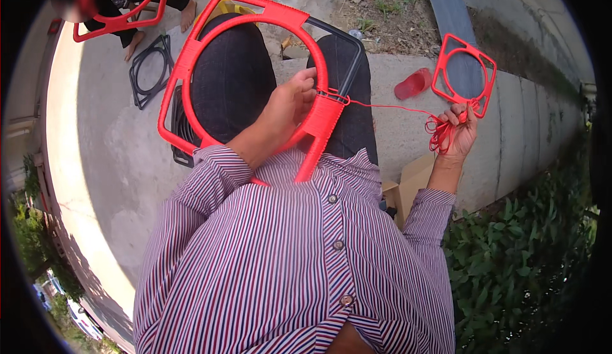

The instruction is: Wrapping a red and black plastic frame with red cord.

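Observation:
A large frame (210, 32), mostly wrapped in red cord with one black corner bare, rests across my lap. My left hand (290, 102) grips its wrapped right side from inside the ring. A taut red cord (389, 107) runs from the wrapping to my right hand (460, 132), which is stretched out to the right and shut on a loose bundle of that cord. A finished red frame (464, 73) lies on the concrete just beyond my right hand.
A black bare frame (152, 68) lies on the concrete at upper left. Another person sits there holding a red frame (121, 17). A red sandal (413, 83) lies near the ledge. Cardboard (411, 182) sits by my right elbow, bushes (523, 252) below right.

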{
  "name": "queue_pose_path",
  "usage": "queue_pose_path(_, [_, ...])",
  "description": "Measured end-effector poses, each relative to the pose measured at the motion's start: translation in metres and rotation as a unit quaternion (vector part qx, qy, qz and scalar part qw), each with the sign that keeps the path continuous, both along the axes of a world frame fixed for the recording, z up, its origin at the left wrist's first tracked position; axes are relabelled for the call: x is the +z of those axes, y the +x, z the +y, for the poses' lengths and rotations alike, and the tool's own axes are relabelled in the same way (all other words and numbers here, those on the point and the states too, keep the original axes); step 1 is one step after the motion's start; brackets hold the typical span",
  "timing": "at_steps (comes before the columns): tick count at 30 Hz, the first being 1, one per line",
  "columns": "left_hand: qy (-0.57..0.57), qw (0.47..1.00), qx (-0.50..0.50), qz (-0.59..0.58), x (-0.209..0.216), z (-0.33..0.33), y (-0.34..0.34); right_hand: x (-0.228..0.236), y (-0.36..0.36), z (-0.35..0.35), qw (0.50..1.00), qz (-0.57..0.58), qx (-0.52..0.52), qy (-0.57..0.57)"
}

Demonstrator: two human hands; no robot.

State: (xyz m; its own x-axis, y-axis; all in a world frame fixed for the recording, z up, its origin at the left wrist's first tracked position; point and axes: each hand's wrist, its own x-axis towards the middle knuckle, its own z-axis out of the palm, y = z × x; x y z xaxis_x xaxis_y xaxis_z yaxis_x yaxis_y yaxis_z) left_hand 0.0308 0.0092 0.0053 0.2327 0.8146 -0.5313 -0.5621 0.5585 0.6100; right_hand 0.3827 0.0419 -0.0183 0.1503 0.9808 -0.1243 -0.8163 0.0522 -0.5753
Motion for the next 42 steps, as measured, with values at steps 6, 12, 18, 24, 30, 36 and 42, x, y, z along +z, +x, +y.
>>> queue_pose_path(6, [-0.015,0.998,-0.047,-0.024,-0.006,-0.002,0.000,0.009,-0.125,-0.024,0.884,-0.254,0.374,-0.117])
queue_pose_path(12, [-0.033,0.998,-0.042,-0.016,-0.010,-0.005,-0.001,0.006,-0.118,-0.016,0.855,-0.410,0.311,-0.064])
queue_pose_path(18, [-0.060,0.997,-0.024,-0.053,-0.006,0.000,0.003,-0.013,-0.115,-0.042,0.877,-0.363,0.293,-0.114])
queue_pose_path(24, [-0.063,0.997,-0.042,-0.020,-0.013,-0.005,-0.004,-0.004,-0.116,-0.071,0.841,-0.435,0.316,-0.068])
queue_pose_path(30, [-0.044,0.994,-0.053,-0.080,-0.003,0.003,-0.002,-0.028,-0.100,-0.054,0.867,-0.394,0.277,-0.127])
queue_pose_path(36, [-0.048,0.999,-0.014,0.005,-0.011,0.005,-0.004,0.003,-0.105,0.003,0.835,-0.528,0.151,0.030])
queue_pose_path(42, [0.189,0.954,0.116,0.200,-0.014,0.000,0.008,0.046,-0.188,0.009,0.563,-0.743,0.142,0.332])
